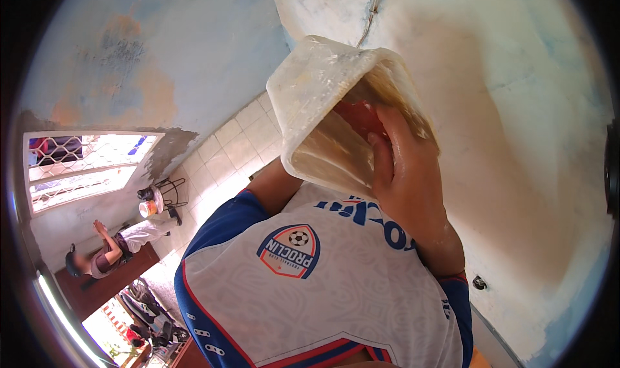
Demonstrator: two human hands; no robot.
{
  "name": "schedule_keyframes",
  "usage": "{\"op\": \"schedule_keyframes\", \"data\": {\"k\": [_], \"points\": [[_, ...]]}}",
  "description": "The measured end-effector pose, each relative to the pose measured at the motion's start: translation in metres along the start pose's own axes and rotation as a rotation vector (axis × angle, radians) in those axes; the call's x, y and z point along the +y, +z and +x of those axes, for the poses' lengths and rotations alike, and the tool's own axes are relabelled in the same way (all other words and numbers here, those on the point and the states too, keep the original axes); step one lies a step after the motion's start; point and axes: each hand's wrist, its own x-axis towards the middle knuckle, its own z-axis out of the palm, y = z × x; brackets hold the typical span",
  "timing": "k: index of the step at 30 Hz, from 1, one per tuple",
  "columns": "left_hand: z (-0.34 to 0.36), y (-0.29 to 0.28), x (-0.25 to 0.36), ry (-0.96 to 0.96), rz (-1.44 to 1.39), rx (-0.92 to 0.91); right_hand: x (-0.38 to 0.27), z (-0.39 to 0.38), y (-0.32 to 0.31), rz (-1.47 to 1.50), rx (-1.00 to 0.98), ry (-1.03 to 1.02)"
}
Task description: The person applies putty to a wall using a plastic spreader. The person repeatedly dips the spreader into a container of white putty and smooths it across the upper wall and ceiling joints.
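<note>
Nearest me, my right hand [403,187] curls over the rim of a translucent plastic tub [336,109] raised up centre, fingers inside. My left hand is hidden behind it; I cannot tell its grip. Tub looks light, flexible, greasy-slick; the rim offers the best hold.

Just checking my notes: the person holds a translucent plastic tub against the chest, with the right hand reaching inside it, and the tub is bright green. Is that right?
Not quite. The head view shows the plastic tub is milky white, not green. The right hand does reach inside it, as you said.
</note>
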Motion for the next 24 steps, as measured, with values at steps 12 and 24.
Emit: {"op": "schedule_keyframes", "data": {"k": [12, 24], "points": [[-0.003, -0.002, -0.014, 0.005, 0.002, -0.007, 0.025, -0.012, 0.011, 0.129, 0.006, 0.019], [0.010, -0.015, 0.001, 0.029, -0.001, -0.013, 0.024, 0.007, 0.013, 0.206, -0.060, 0.017]]}}
